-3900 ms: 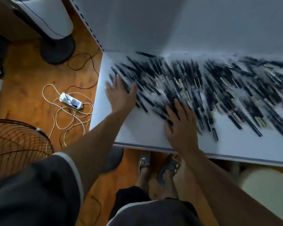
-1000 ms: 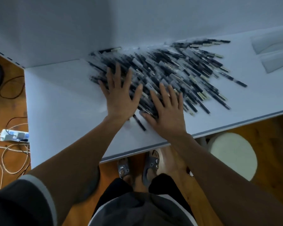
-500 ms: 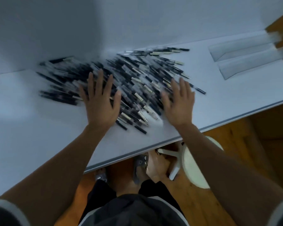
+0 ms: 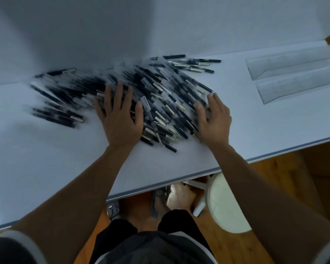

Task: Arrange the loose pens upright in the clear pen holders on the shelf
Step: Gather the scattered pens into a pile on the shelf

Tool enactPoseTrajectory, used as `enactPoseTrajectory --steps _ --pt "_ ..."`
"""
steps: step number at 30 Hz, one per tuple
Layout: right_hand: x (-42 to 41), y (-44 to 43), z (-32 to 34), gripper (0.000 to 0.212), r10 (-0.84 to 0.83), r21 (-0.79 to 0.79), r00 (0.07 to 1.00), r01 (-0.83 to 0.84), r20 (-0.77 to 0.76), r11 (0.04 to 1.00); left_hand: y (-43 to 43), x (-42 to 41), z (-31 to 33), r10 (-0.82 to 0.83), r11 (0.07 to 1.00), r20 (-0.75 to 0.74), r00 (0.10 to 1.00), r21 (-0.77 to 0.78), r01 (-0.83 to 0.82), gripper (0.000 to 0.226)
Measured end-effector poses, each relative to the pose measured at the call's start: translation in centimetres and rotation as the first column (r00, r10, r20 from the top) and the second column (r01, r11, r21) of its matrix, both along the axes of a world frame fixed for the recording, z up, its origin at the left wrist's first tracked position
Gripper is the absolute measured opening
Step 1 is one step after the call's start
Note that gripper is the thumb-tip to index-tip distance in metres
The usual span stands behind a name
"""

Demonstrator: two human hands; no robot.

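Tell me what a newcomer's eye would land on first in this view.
First, the big heap of dark pens sprawled across the middle of the white shelf, against its back wall. Next, both hands pressed flat on it with fingers spread: the left hand on the heap's middle, the right hand at its right edge. Then the two clear pen holders, empty, at the shelf's far right.

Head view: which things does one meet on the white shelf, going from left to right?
Small separate group of pens → left hand flat on the pile → main pile of pens → right hand at the pile's right edge → clear pen holders, lying empty.
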State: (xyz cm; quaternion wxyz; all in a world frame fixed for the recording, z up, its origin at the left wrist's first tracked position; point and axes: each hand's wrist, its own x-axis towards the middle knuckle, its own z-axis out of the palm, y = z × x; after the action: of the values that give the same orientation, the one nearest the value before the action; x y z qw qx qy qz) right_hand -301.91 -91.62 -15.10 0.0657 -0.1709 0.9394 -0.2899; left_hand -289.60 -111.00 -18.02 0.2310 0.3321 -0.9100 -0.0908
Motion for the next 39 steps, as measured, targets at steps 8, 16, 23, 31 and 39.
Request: enactPoseTrajectory --steps 8,16,23,31,39 --pt "2.3 -2.4 0.6 0.054 0.109 -0.301 0.98 -0.056 0.165 0.952 1.5 -1.6 1.0 0.044 0.988 -0.022 0.999 0.152 -0.04 0.047" --pt "0.6 0.4 0.4 0.054 -0.022 -0.234 0.975 0.075 0.221 0.969 -4.9 4.9 2.0 0.337 0.918 -0.112 0.935 0.261 -0.3 0.051" --pt "3.2 -1.7 0.3 0.055 -0.011 -0.216 0.973 0.062 0.231 0.974 -6.4 4.3 1.1 0.341 0.809 0.189 0.921 0.44 -0.39 0.069" --pt "3.8 -2.1 0.2 0.051 -0.041 -0.19 0.971 0.088 0.235 0.978 -3.4 4.2 1.9 0.211 0.832 -0.002 0.977 0.524 -0.179 0.064" --pt "3.9 -2.3 0.0 0.053 -0.054 -0.158 0.975 0.089 0.215 0.983 -7.4 2.8 1.5 0.26 0.806 0.197 0.945 0.495 -0.325 0.066"
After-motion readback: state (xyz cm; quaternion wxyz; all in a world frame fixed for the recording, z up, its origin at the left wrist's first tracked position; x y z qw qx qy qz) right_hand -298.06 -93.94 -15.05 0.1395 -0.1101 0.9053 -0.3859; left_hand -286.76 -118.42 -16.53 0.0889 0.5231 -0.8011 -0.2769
